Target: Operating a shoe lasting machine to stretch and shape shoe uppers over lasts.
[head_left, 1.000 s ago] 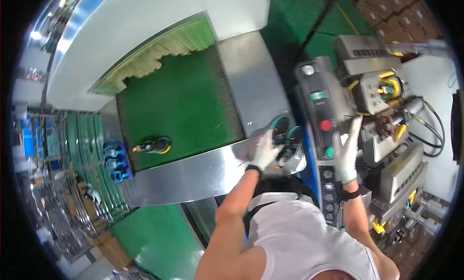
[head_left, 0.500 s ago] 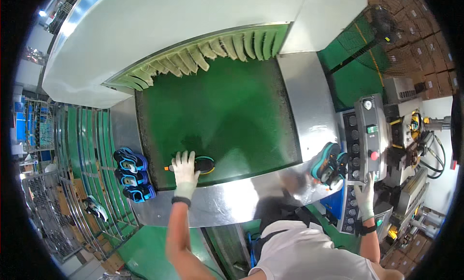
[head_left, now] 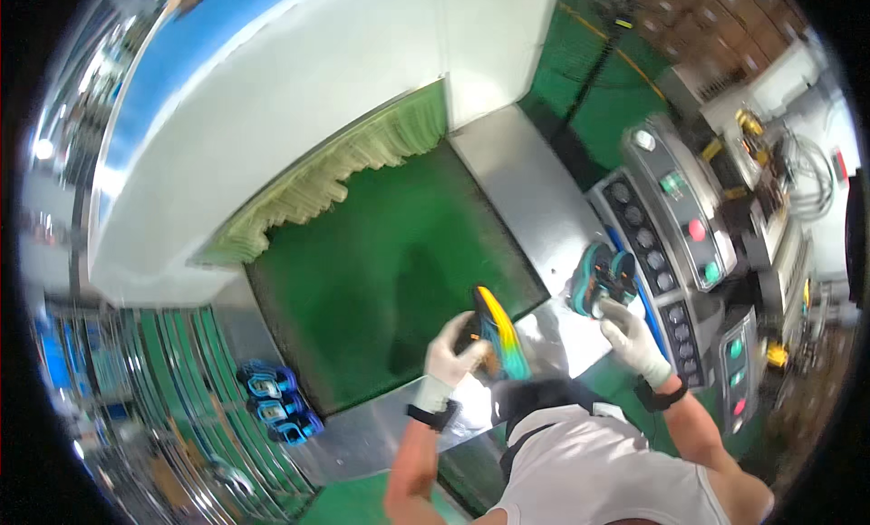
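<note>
Head view, one frame, some motion blur.

Nearest: the person's torso in a white top at the lower edge, both forearms reaching up into the picture, both hands in white gloves.

Left hand [head_left: 453,351]: closed around a shoe [head_left: 497,335], dark with a yellow-to-teal sole, held tilted with the sole edge turned toward the camera. It sits over the steel apron [head_left: 390,425] at the near edge of the green conveyor belt [head_left: 381,280], clear of the belt surface as far as can be told. Fingers wrap the upper or collar side; exact finger placement is blurred.

Right hand [head_left: 630,333]: fingers curled, resting on or grasping a pair of teal shoes [head_left: 602,280] on the steel side plate [head_left: 535,208], just beside the control panel [head_left: 666,253] with its round buttons. Whether it has closed fully on them cannot be told.

Handling judgement: the shoe looks light, since one hand carries it without strain. The sole is likely stiff rubber or foam and the upper soft and yielding. It is not fragile and not notably slippery, especially against a fabric glove. The best hold is probably at the heel collar or across the midfoot, thumb inside the opening. Pinching the toe would let it swing.

Further out: more blue shoes [head_left: 272,403] lie stacked on the green roller rack [head_left: 163,380] at the left. At the far end of the belt a fringe of pale strip curtains [head_left: 335,176] hangs across the mouth of a white machine housing [head_left: 299,81].
</note>
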The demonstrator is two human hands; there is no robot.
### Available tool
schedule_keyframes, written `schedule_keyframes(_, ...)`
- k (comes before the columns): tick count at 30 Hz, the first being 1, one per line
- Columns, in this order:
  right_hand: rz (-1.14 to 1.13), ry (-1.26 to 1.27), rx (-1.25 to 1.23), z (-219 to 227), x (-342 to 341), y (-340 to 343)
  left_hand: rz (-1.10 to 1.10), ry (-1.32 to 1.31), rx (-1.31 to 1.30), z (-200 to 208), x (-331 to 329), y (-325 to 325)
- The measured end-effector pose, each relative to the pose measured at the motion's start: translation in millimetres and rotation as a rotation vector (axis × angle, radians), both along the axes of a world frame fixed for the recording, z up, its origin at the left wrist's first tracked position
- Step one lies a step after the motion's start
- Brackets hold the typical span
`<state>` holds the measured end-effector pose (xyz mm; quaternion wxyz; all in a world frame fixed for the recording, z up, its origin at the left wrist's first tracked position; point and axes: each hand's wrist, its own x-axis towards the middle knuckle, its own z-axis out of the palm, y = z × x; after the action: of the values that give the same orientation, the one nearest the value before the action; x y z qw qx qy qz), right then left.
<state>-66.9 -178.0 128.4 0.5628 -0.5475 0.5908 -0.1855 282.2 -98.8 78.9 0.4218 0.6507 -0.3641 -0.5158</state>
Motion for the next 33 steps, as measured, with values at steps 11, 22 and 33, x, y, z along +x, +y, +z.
schedule_keyframes(11, -0.549, -1.099, 0.177, 31.2, -135.0, 107.6, -0.769, 0.319, -0.287, 137.4, -274.4, -102.0)
schedule_keyframes(22, -0.927, -1.205, -0.593, 72.1, -345.7, 179.8, -1.016, 0.194, -0.370, 134.6, -451.8, -77.1)
schedule_keyframes(33, -1.342, -1.199, -0.817, 102.6, -395.8, 208.0, -1.121, 0.187, -0.195, 123.8, -534.8, -95.0)
